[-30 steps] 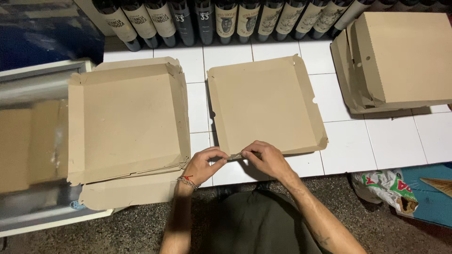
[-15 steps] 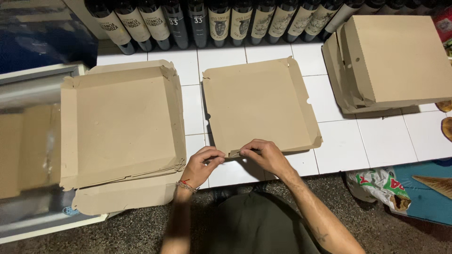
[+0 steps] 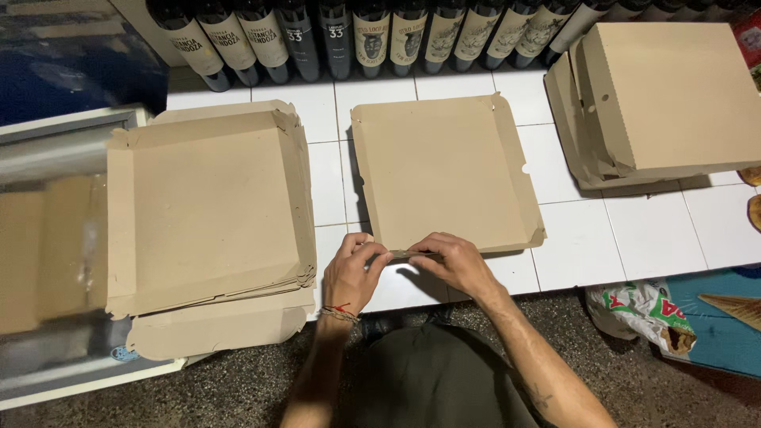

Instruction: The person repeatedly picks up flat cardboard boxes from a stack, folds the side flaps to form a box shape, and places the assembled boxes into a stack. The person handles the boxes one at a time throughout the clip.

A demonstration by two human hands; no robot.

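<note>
A flat brown cardboard box (image 3: 440, 166) with its side flaps turned up lies on the white tiled counter (image 3: 590, 238) in front of me. My left hand (image 3: 355, 271) and my right hand (image 3: 453, 260) both pinch the box's near flap at the counter's front edge, fingertips almost meeting. A red string bracelet is on my left wrist.
A stack of unfolded box blanks (image 3: 208, 214) lies at the left. Several folded boxes (image 3: 666, 99) are piled at the right. A row of dark wine bottles (image 3: 372, 36) lines the back. A crumpled printed bag (image 3: 642, 313) sits at the lower right. A metal-framed case (image 3: 47, 238) is at the far left.
My hands have stayed on the near flap, folding it up slightly; the view has drifted so the box sits a little lower and to the left.
</note>
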